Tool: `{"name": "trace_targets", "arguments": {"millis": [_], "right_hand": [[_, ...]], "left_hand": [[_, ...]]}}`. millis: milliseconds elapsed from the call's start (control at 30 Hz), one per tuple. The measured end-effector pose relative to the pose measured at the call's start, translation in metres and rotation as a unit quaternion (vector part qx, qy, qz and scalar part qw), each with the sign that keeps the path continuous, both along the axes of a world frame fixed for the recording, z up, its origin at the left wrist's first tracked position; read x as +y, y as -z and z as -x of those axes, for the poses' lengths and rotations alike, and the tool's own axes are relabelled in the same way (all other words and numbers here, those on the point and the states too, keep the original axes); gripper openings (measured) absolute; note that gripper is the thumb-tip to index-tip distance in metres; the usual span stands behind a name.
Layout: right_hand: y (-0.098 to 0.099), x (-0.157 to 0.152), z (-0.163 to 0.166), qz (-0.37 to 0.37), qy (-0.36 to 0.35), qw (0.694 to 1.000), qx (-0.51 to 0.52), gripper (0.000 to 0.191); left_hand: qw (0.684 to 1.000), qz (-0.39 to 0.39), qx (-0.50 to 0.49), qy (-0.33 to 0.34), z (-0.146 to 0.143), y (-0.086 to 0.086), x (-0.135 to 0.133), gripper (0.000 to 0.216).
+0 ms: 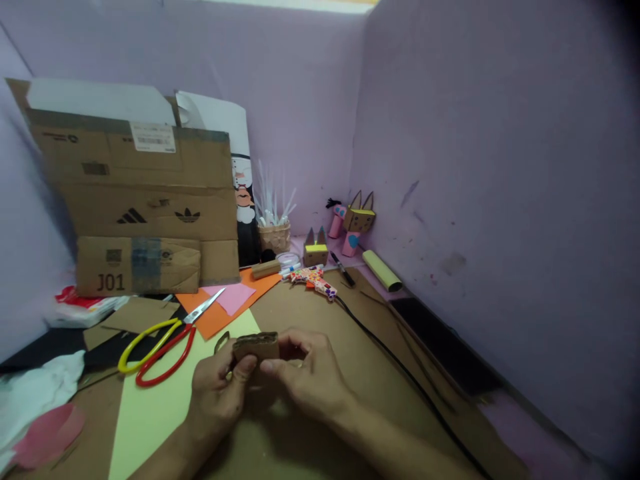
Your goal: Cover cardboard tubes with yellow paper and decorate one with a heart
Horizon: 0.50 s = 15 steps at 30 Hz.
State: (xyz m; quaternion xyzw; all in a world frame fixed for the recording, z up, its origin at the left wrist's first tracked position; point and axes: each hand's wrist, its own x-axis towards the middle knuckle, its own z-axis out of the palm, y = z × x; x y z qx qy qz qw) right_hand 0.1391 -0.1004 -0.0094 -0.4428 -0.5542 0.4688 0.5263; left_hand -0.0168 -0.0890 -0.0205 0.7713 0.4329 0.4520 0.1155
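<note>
My left hand (220, 390) and my right hand (307, 377) meet low in the middle of the view, both closed on a small brown cardboard piece (256, 345) held just above the cardboard work surface (350, 333). My left thumb presses its near face. My right fingers pinch its right end. A pale green paper sheet (150, 407) lies under my left hand. Scissors (165, 340) with one yellow and one red handle lie to the left, blades pointing at a pink paper (233, 297) on an orange sheet (213, 317).
Stacked cardboard boxes (145, 207) lean at the back left. Near the corner stand a basket of glue sticks (274, 233), small cardboard figures (316, 250) (357, 220), a patterned glue gun (315, 279) with a black cable (400, 373), a marker (343, 269) and a yellow-green roll (381, 270). Purple walls close the right side.
</note>
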Motion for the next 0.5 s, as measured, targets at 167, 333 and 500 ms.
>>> {"name": "trace_targets", "arguments": {"millis": [167,333,500], "right_hand": [[0.004,0.002,0.002,0.042,-0.013,0.998,0.05,0.004],[0.009,0.005,0.003,0.054,-0.028,0.996,0.06,0.015],[0.015,0.027,-0.008,0.118,0.04,0.97,0.208,0.024]], "left_hand": [[1.0,0.016,-0.012,0.023,0.0,-0.004,-0.003,0.017],[0.992,0.119,-0.037,-0.023,-0.003,0.007,-0.002,0.025],[0.966,0.251,-0.058,0.026,0.003,-0.011,0.008,0.037]]}}
